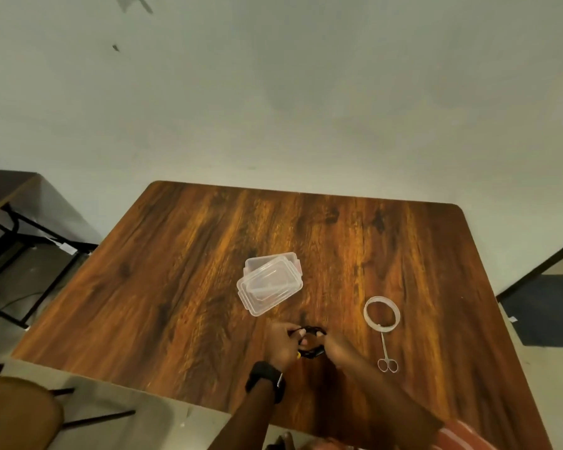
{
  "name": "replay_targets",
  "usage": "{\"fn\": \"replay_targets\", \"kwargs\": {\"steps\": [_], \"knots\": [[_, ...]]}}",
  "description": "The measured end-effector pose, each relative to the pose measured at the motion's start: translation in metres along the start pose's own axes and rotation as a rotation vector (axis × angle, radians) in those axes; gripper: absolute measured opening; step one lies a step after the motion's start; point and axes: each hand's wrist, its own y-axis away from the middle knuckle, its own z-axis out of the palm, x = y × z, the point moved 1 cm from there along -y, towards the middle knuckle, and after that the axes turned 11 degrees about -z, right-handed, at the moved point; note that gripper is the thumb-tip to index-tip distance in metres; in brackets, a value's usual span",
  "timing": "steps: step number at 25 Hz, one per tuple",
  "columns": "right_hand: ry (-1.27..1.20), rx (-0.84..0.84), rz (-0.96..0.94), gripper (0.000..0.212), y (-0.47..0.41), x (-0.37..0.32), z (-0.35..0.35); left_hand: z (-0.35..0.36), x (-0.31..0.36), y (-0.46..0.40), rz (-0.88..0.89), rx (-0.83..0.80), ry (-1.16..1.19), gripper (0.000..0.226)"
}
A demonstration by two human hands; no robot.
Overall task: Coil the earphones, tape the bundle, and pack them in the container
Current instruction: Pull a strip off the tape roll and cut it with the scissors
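The black earphones (311,329) form a small loop held between both hands just above the wooden table (182,271). My left hand (281,344), with a black watch on its wrist, pinches the loop's left side. My right hand (337,347) grips the loop's right side and the lower strand. A clear plastic container (268,289) with its lid resting askew on top sits just beyond the hands. A ring of clear tape (382,312) lies flat to the right. Small metal scissors (386,355) lie right below the tape.
A brown chair seat (17,414) stands at the lower left beside the table. Another dark table with a black metal frame (10,219) is at the far left. A pale wall runs behind the table's far edge.
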Motion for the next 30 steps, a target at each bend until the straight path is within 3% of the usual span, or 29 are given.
{"fn": "replay_targets", "kwargs": {"steps": [3,5,7,10,13,14,18,22,24,27,30], "knots": [[0.186,0.149,-0.124,0.035,-0.015,0.016,0.018,0.013,-0.005,-0.004,0.058,0.191,-0.258,0.023],[0.452,0.242,-0.21,0.035,-0.02,0.02,0.018,0.019,-0.003,-0.013,0.079,0.274,-0.481,0.026],[0.675,0.286,-0.249,0.037,-0.028,0.021,0.017,0.021,0.001,-0.025,0.067,0.274,-0.746,0.026],[0.928,0.241,-0.282,0.04,-0.036,0.027,0.016,0.023,-0.006,-0.04,0.056,0.237,-0.902,0.025],[0.979,0.275,-0.31,0.044,-0.042,0.037,0.017,0.024,-0.021,-0.05,0.158,0.392,-0.776,0.03],[0.936,0.319,-0.289,0.045,-0.043,0.04,0.015,0.024,-0.024,-0.054,0.122,0.409,-0.677,0.027],[0.765,0.411,-0.305,0.057,-0.043,0.041,0.001,0.018,-0.027,-0.061,0.06,0.362,-0.501,0.014],[0.764,0.619,-0.384,0.044,-0.031,0.052,-0.048,0.014,-0.023,-0.06,0.1,0.317,-0.517,0.026],[0.807,0.536,-0.33,0.052,-0.029,0.072,-0.073,0.006,-0.023,-0.057,0.114,0.324,-0.414,0.026],[0.878,0.408,-0.363,0.046,-0.034,0.092,-0.098,-0.01,-0.024,-0.048,0.06,0.421,-0.27,0.022],[0.601,0.515,-0.487,0.038,-0.03,0.079,-0.104,-0.026,-0.015,-0.025,0.109,0.49,-0.178,0.021]]}}
